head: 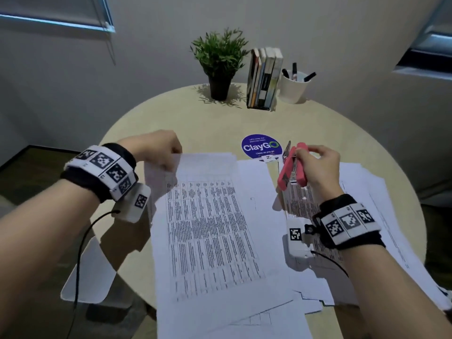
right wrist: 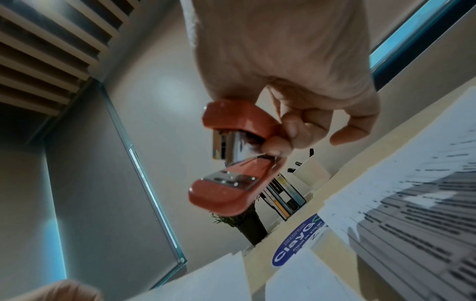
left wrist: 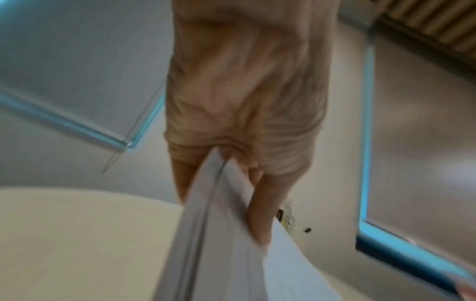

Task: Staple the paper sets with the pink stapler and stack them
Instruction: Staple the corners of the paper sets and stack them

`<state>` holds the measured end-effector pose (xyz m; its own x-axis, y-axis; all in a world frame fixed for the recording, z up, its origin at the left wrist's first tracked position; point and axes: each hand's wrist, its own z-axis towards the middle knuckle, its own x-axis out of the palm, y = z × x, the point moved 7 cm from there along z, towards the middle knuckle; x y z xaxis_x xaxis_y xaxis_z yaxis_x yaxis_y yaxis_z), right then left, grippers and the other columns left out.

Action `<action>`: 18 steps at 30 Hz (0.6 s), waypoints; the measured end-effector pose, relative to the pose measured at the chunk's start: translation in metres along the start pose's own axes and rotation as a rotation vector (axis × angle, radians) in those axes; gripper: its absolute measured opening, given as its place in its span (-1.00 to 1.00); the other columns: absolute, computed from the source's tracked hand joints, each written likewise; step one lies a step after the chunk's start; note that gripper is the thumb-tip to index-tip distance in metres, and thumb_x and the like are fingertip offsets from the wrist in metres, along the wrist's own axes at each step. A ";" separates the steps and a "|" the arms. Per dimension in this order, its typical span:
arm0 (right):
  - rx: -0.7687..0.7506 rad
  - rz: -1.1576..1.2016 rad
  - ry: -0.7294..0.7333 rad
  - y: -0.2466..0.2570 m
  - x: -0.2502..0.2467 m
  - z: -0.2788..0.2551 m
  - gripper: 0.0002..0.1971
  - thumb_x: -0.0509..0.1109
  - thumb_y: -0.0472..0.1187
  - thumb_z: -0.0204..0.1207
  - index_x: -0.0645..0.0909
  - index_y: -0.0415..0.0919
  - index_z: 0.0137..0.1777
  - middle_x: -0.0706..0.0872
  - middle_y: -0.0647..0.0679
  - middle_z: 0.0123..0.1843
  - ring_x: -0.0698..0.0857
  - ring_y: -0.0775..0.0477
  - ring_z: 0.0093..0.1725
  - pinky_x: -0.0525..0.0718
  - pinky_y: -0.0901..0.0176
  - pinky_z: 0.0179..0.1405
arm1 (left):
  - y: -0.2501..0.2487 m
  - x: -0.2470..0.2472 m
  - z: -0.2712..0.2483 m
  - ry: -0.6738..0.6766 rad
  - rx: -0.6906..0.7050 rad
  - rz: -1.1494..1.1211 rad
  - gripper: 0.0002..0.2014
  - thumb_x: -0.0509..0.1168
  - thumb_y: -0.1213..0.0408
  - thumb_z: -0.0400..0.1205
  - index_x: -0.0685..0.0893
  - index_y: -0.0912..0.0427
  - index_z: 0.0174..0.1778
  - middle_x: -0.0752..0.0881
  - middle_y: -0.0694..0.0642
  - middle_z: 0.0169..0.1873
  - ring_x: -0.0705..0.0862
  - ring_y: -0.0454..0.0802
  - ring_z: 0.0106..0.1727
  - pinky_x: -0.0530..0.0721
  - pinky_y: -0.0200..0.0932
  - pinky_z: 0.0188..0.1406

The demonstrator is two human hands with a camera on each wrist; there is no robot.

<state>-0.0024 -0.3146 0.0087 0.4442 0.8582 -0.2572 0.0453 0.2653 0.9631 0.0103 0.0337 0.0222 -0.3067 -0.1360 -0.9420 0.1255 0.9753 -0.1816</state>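
My left hand [head: 156, 149] pinches the top left corner of a printed paper set [head: 210, 228] and lifts that corner off the round table [head: 156, 113]; the left wrist view shows the sheets [left wrist: 219, 234] between thumb and fingers [left wrist: 265, 213]. My right hand [head: 318, 165] holds the pink stapler [head: 292, 167] in the air above the right pile of printed sheets [head: 362, 216]. In the right wrist view the stapler [right wrist: 231, 158] has its mouth gaping with nothing between its two halves. It is a hand's width right of the lifted corner.
More white sheets [head: 256, 314] lie under and in front of the set. At the back stand a potted plant [head: 220, 67], a row of books [head: 264, 79] and a white cup of pens [head: 293, 86]. A blue round sticker [head: 261, 146] lies mid-table.
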 end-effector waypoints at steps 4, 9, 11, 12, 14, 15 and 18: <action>-0.006 0.026 -0.011 0.001 -0.004 -0.003 -0.78 0.49 -0.22 0.47 0.73 -0.27 0.08 0.79 -0.10 -0.05 0.75 0.01 -0.24 0.70 0.23 -0.25 | 0.033 -0.017 -0.002 -0.359 -0.076 -0.749 -0.77 0.56 0.31 0.41 0.76 0.13 -0.05 0.75 0.19 -0.11 0.71 0.10 -0.24 0.62 -0.13 -0.31; 0.005 0.053 -0.008 0.004 -0.011 -0.004 -0.75 0.48 -0.23 0.50 0.71 -0.30 0.14 0.77 -0.12 -0.02 0.75 -0.04 -0.20 0.69 0.23 -0.27 | 0.040 0.068 -0.003 0.147 -0.250 -0.872 -0.53 0.59 0.42 0.29 0.64 0.42 0.09 0.77 0.45 -0.08 0.77 0.31 -0.16 0.71 0.17 -0.05; 0.000 0.062 -0.013 0.007 -0.014 -0.003 -0.74 0.47 -0.24 0.50 0.71 -0.32 0.16 0.78 -0.16 0.02 0.76 -0.08 -0.15 0.69 0.22 -0.23 | 0.043 0.073 0.003 0.030 -0.250 -0.735 -0.71 0.53 0.34 0.23 0.66 0.33 -0.20 0.72 0.35 -0.34 0.65 0.23 -0.31 0.54 0.08 -0.25; -0.003 0.068 -0.018 0.009 -0.017 -0.002 -0.74 0.47 -0.24 0.50 0.71 -0.33 0.15 0.79 -0.17 -0.01 0.76 -0.07 -0.17 0.69 0.24 -0.25 | 0.044 0.064 0.002 -0.039 -0.256 -0.751 -0.81 0.48 0.35 0.27 0.61 0.28 -0.32 0.63 0.28 -0.45 0.58 0.18 -0.38 0.46 0.04 -0.33; -0.014 0.095 -0.037 0.017 -0.027 -0.001 -0.77 0.45 -0.28 0.52 0.71 -0.36 0.13 0.76 -0.11 -0.17 0.72 0.05 -0.34 0.63 0.35 -0.45 | 0.054 0.038 0.005 -0.150 -0.262 -0.843 -0.85 0.44 0.42 0.43 0.57 0.27 -0.35 0.54 0.20 -0.57 0.49 0.07 -0.48 0.37 -0.07 -0.48; -0.023 0.111 -0.056 0.022 -0.035 0.000 -0.81 0.44 -0.29 0.54 0.70 -0.36 0.09 0.73 -0.06 -0.25 0.68 0.15 -0.44 0.59 0.40 -0.54 | 0.056 0.022 0.006 -0.189 -0.255 -0.910 -0.87 0.43 0.41 0.48 0.60 0.30 -0.30 0.56 0.19 -0.58 0.48 0.05 -0.48 0.34 -0.12 -0.48; -0.067 0.167 -0.123 0.041 -0.065 0.007 -0.89 0.43 -0.30 0.57 0.67 -0.28 0.06 0.67 0.00 -0.28 0.58 0.35 -0.63 0.49 0.47 -0.66 | 0.054 -0.020 0.009 -0.278 -0.266 -1.018 -0.86 0.44 0.39 0.51 0.65 0.33 -0.09 0.68 0.13 -0.57 0.55 0.05 -0.48 0.37 -0.20 -0.53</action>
<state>-0.0234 -0.3620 0.0652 0.5469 0.8335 -0.0785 -0.0961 0.1556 0.9831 0.0314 0.0872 0.0291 0.0771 -0.9036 -0.4213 -0.2850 0.3849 -0.8778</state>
